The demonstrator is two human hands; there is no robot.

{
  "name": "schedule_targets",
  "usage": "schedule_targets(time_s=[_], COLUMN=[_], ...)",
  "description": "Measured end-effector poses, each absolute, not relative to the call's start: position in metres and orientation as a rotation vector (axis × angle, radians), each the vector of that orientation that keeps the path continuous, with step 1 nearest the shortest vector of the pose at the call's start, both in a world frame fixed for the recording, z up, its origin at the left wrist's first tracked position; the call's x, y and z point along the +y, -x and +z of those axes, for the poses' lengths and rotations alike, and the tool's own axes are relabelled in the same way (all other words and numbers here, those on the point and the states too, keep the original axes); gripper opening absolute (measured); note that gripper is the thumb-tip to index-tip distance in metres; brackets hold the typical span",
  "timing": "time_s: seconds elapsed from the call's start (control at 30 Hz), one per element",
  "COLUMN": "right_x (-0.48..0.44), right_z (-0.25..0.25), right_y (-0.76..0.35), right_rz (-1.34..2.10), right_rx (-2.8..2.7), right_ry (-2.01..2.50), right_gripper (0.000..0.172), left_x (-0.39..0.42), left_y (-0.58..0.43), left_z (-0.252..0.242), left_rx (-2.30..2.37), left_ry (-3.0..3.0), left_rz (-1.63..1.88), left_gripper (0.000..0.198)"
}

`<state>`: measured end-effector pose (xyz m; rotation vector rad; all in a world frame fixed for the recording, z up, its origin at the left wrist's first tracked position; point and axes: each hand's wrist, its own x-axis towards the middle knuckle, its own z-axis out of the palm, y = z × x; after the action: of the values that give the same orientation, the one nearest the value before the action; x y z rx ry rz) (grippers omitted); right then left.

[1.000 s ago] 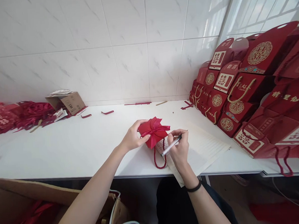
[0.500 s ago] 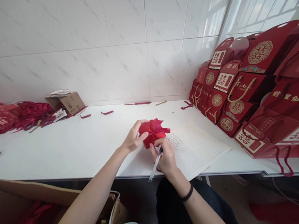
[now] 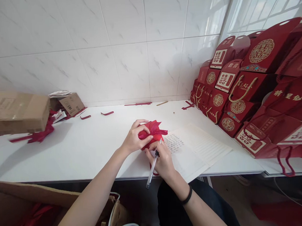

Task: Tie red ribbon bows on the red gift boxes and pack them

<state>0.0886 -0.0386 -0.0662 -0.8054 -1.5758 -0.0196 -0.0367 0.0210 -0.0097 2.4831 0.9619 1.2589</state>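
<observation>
Red gift box at frame centre, over the near edge of the worktop.
Its lower half and cord handle are hidden behind the left hand and right hand; whether the pen tip touches it is hard to make out. Left fingers wrap the box's left side; right fingers pinch the pen. Bow tails point right. The pen's axis runs from lower left to upper right, tip toward the box.

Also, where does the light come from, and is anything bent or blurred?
Head view: daylight comes from the washed-out window at upper right; the big cardboard box throws a soft shadow down-left on the table; the wide lens bows table edge and tile lines; left hand, pouch, right hand and pen look sharp.
</observation>
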Motion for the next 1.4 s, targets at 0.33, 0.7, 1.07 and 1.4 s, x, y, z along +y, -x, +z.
schedule_targets(time_s=[0.33, 0.7, 1.07, 1.4], right_x=[-0.039, -0.045, -0.054, -0.013], right_z=[-0.065, -0.064, -0.064, -0.036], right_y=[-0.090, -0.087, -0.081, -0.137], right_rz=[0.069, 0.090, 0.085, 0.355], right_rx=[-1.603, -1.662, -1.765, -1.165], right_ry=[0.785, 0.764, 0.735, 1.067], right_gripper=[0.020, 0.019, 0.020, 0.020], left_x=[0.019, 0.019, 0.018, 0.017], left_y=[0.033, 0.034, 0.034, 0.034], left_z=[-0.011, -0.010, -0.010, -0.010], left_rx=[1.020, 1.043, 1.022, 0.902], left_ry=[-2.489, -2.440, -2.464, -2.532], left_rz=[1.332, 1.304, 1.301, 1.176], left_gripper=[0.006, 0.005, 0.005, 0.009])
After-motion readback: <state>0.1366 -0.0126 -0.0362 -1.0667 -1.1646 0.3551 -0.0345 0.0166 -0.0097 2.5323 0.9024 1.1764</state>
